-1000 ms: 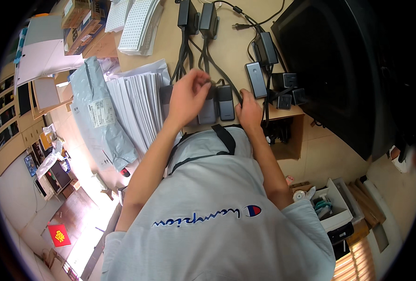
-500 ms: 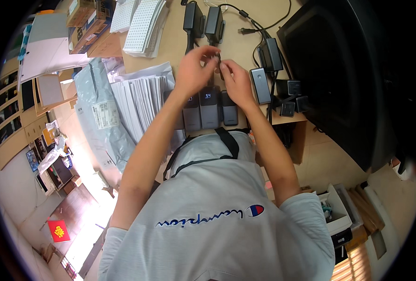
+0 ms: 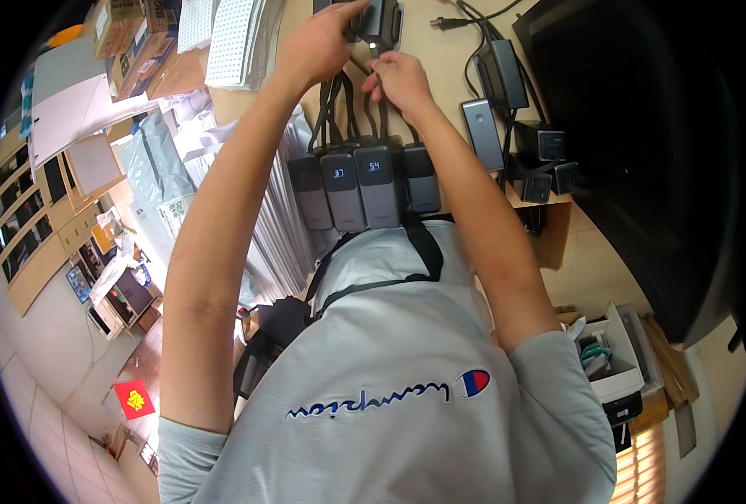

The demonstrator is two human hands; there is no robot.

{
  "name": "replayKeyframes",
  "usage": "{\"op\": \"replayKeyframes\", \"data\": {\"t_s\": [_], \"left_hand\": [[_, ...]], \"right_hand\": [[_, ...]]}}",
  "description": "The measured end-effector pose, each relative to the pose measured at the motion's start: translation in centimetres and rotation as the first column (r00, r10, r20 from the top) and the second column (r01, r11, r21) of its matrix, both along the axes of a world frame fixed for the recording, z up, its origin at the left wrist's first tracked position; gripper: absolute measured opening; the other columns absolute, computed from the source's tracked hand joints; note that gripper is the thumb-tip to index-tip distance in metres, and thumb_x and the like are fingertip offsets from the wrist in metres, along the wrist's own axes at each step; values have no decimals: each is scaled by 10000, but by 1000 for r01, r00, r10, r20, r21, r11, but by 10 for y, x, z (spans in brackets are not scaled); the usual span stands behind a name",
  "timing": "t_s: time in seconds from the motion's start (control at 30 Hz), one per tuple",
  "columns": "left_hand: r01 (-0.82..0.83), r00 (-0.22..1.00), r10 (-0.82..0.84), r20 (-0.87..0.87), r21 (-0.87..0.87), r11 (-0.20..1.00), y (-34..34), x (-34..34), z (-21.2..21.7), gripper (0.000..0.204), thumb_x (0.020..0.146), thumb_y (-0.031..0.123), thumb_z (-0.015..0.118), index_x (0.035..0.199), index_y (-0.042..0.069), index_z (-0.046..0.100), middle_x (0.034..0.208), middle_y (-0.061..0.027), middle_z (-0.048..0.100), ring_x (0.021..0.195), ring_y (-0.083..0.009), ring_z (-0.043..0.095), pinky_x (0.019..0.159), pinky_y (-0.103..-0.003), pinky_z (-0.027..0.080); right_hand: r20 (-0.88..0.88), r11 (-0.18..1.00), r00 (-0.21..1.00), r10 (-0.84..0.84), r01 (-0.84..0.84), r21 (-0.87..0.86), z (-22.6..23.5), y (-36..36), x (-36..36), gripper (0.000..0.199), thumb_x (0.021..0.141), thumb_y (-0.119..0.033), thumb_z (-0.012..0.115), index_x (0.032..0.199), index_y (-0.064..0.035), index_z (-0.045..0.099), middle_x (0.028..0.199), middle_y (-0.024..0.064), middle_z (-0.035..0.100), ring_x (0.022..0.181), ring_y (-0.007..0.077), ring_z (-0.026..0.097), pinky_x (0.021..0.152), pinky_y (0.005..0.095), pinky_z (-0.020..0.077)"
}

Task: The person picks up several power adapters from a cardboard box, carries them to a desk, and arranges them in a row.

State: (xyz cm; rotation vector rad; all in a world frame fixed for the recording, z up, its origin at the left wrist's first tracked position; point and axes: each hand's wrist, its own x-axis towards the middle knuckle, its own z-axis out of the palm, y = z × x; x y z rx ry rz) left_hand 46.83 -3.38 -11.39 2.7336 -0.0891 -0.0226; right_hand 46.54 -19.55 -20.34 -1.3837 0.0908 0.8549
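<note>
My left hand (image 3: 316, 52) is at the top of the desk, its fingers curled against a black charger block (image 3: 381, 23). Just below the block, my right hand (image 3: 401, 82) pinches a dark cable (image 3: 380, 105) near its plug; whether the plug is seated in the block I cannot tell. Several grey power banks stand in a row at the desk's near edge: one with a lit display (image 3: 375, 186), another lit one (image 3: 342, 189) to its left, a dark one (image 3: 310, 191) at the left end and a shorter one (image 3: 421, 181) at the right. Black cables (image 3: 331, 109) run up from them.
A grey power bank (image 3: 483, 134), a black adapter (image 3: 504, 76) and several black plug chargers (image 3: 541, 141) lie to the right, beside a large dark monitor (image 3: 616, 168). Paper stacks (image 3: 243, 42) and a plastic mailer bag (image 3: 156, 160) are at the left.
My hands were together above the power banks. The left has moved up and left to the charger block; the right has shifted slightly up with the cable. The view has shifted too.
</note>
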Motion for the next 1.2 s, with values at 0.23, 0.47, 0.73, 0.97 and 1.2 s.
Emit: {"op": "replayKeyframes", "data": {"t_s": [0.23, 0.47, 0.73, 0.97, 1.2], "left_hand": [[119, 984, -94, -150, 169, 978, -5, -3, 9, 549, 822, 14, 528, 1366, 64, 576, 1450, -163, 529, 1197, -360, 606, 978, -418, 518], [167, 974, -115, -197, 273, 947, -1, 3, 16, 540, 816, 34, 566, 1352, 96, 596, 1402, -148, 579, 1062, -358, 676, 901, -437, 552], [140, 973, -77, -216, 292, 946, -10, -1, 22, 547, 811, 115, 638, 1357, 114, 597, 1416, -140, 571, 1058, -331, 684, 890, -415, 559], [261, 923, -98, -371, 419, 870, -16, 11, 23, 655, 778, 263, 746, 1395, 137, 564, 1436, -155, 552, 1135, -286, 663, 946, -386, 541], [338, 907, -108, -408, 551, 763, -22, 23, 11, 569, 871, 21, 526, 1427, 142, 538, 1493, -62, 506, 1204, -277, 613, 974, -413, 532]], "right_hand": [[-26, 982, 982, -185, 184, -37, 10, 15, -13, 198, 983, -135, 545, 990, 51, 615, 734, 147, 707, 506, 138, 562, 518, 288, 451], [12, 979, 983, -182, 182, -91, 17, 18, -14, 201, 993, -134, 542, 1001, 53, 616, 702, 133, 692, 482, 128, 537, 486, 275, 429], [-59, 954, 952, -300, 300, -18, 10, 27, -16, 213, 1006, -147, 542, 995, 50, 621, 702, 127, 685, 484, 128, 544, 478, 278, 422], [-70, 940, 940, -335, 329, -90, 15, 35, -12, 210, 973, -138, 553, 929, 49, 638, 728, 144, 703, 555, 166, 626, 544, 297, 480], [553, 827, 811, 188, 173, -535, 12, -2, -3, 217, 940, -220, 586, 877, -34, 679, 795, 147, 728, 756, 316, 707, 749, 432, 543]]}}
